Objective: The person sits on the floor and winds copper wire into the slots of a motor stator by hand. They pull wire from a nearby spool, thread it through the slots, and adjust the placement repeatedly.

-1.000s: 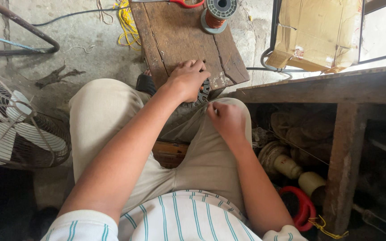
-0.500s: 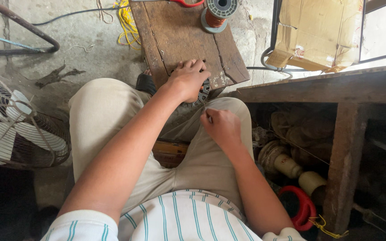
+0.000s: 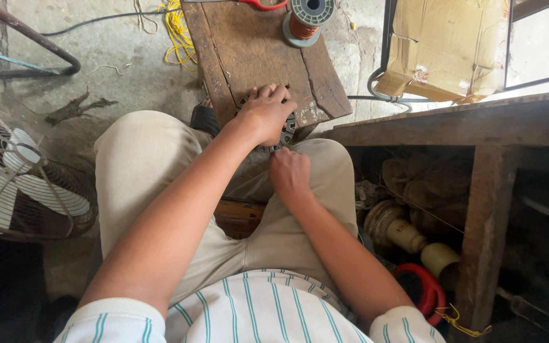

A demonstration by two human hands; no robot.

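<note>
My left hand (image 3: 264,114) lies over a round, dark metal toothed part (image 3: 285,136) and grips it from above. The part rests at the near edge of a worn wooden stool (image 3: 249,44), between my knees. My right hand (image 3: 289,174) is curled into a fist just below the part, on my right thigh, with its knuckles close to the metal rim. Whether anything thin is pinched in that fist is hidden. Most of the metal part is covered by my left hand.
A spool of copper wire (image 3: 302,22) stands at the stool's far edge, with yellow wire (image 3: 176,32) on the concrete floor beside it. A caged fan (image 3: 20,184) sits at the left. A cardboard box (image 3: 446,47) and a wooden bench (image 3: 478,127) are at the right, with clutter beneath the bench.
My right hand has moved a little left toward the metal part and its fingers have curled into a fist. My left hand has stayed on the part.
</note>
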